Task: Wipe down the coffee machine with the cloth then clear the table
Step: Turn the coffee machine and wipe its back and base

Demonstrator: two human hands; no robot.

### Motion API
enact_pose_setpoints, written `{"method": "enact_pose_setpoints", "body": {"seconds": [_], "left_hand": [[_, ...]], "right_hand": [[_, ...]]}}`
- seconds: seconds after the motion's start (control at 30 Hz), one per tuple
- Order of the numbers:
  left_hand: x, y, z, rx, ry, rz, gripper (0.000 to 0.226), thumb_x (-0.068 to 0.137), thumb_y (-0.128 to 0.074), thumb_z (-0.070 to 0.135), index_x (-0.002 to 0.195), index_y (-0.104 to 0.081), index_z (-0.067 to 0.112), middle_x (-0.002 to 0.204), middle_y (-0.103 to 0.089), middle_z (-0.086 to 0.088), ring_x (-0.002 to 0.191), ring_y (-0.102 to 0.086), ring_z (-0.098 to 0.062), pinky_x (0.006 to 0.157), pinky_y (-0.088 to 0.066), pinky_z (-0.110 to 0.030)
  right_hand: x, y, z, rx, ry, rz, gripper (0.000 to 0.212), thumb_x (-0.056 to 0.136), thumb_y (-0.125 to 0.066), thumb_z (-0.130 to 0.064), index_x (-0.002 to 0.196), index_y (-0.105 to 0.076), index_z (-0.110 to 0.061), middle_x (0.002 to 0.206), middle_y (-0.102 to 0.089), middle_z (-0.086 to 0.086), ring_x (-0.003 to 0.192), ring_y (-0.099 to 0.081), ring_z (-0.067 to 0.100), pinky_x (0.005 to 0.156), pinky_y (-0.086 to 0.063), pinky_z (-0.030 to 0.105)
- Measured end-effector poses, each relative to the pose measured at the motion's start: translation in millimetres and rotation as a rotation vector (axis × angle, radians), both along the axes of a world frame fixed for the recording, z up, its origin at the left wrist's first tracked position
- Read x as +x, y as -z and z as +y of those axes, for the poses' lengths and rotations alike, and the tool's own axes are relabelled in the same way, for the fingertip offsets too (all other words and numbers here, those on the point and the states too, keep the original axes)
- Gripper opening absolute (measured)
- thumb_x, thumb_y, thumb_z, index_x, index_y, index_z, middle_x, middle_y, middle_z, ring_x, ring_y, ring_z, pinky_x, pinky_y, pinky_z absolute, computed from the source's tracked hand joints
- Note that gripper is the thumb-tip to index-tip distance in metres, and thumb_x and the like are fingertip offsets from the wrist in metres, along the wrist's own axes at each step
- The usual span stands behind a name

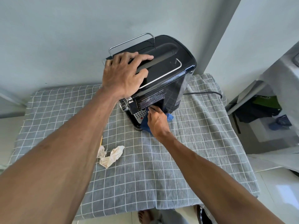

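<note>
From the head view, wiping is under way: the left hand (123,73) presses flat on the coffee machine (161,78) at twelve o'clock on the tabletop (202,143), the right hand (157,121) grips the cloth (145,124) at its base, and next come the remaining sides.

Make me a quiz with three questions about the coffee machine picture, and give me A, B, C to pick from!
1. Where is the left hand?
A. On top of the coffee machine
B. Flat on the table
C. Holding the power cord

2. What colour is the cloth in the right hand?
A. Red
B. Blue
C. Yellow

3. How does the white tissue on the checked tablecloth look?
A. Neatly folded
B. Crumpled
C. Rolled into a tube

Answers:
1 A, its fingers are spread over the black lid.
2 B, blue fabric shows under and beside the hand at the machine's front.
3 B, it lies twisted and wrinkled.
</note>
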State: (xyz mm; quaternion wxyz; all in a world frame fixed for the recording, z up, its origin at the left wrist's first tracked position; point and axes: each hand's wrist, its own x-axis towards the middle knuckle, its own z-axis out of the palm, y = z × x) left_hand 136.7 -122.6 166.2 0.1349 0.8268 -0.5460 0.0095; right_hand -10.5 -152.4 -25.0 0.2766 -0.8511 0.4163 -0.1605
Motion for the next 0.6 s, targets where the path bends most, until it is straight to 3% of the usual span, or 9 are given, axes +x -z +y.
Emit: {"method": "enact_pose_setpoints", "body": {"seconds": [0.2,0.3,0.37,0.43,0.53,0.6], "left_hand": [[0.8,-0.4,0.1,0.003,0.005,0.001,0.051,0.090,-0.036,0.051,0.139,-0.035,0.063,0.151,-0.041,0.012,0.138,-0.036,-0.020,0.108,-0.025,-0.046],[1.0,0.2,0.6,0.002,0.005,-0.008,0.051,0.090,-0.036,0.051,0.139,-0.035,0.063,0.152,-0.041,0.012,0.138,-0.036,-0.020,0.108,-0.025,-0.046],[2.0,0.6,1.2,-0.005,0.011,-0.013,0.051,0.091,-0.036,0.051,0.140,-0.036,0.062,0.152,-0.041,0.011,0.138,-0.037,-0.021,0.107,-0.026,-0.046],[1.6,0.4,0.6,-0.011,0.015,-0.016,0.051,0.091,-0.036,0.051,0.140,-0.036,0.061,0.152,-0.041,0.011,0.138,-0.038,-0.021,0.107,-0.026,-0.046],[0.4,0.1,-0.1,-0.002,0.009,-0.013,0.051,0.091,-0.035,0.051,0.141,-0.035,0.061,0.153,-0.040,0.011,0.139,-0.036,-0.021,0.108,-0.025,-0.046],[0.4,0.1,-0.3,0.000,0.009,-0.006,0.051,0.091,-0.035,0.052,0.140,-0.035,0.062,0.153,-0.040,0.012,0.139,-0.036,-0.020,0.108,-0.024,-0.046]], "right_hand": [[22.4,-3.1,4.7,0.011,0.017,0.266,0.018,0.104,-0.053,-0.005,0.111,-0.069,0.000,0.114,-0.071,0.015,0.097,-0.070,0.027,0.088,-0.061,0.035],[19.2,-0.1,17.1,0.000,-0.015,0.334,0.029,0.108,-0.050,-0.023,0.117,-0.065,0.000,0.137,-0.058,0.017,0.113,-0.062,0.028,0.101,-0.054,0.035],[14.7,1.6,22.0,0.010,-0.052,0.359,0.032,0.109,-0.047,-0.021,0.125,-0.061,0.002,0.158,-0.037,0.018,0.123,-0.056,0.030,0.109,-0.047,0.037],[15.6,1.8,17.8,0.002,-0.080,0.391,0.031,0.107,-0.046,-0.011,0.132,-0.057,0.003,0.163,-0.027,0.019,0.125,-0.053,0.031,0.111,-0.046,0.036],[24.3,-3.3,8.0,0.003,-0.101,0.389,0.027,0.105,-0.048,-0.005,0.131,-0.057,0.000,0.143,-0.050,0.019,0.115,-0.057,0.026,0.104,-0.049,0.033],[26.3,-3.7,4.1,0.008,-0.103,0.395,0.028,0.104,-0.050,-0.003,0.132,-0.055,-0.002,0.138,-0.055,0.018,0.114,-0.058,0.025,0.104,-0.049,0.032]]}}
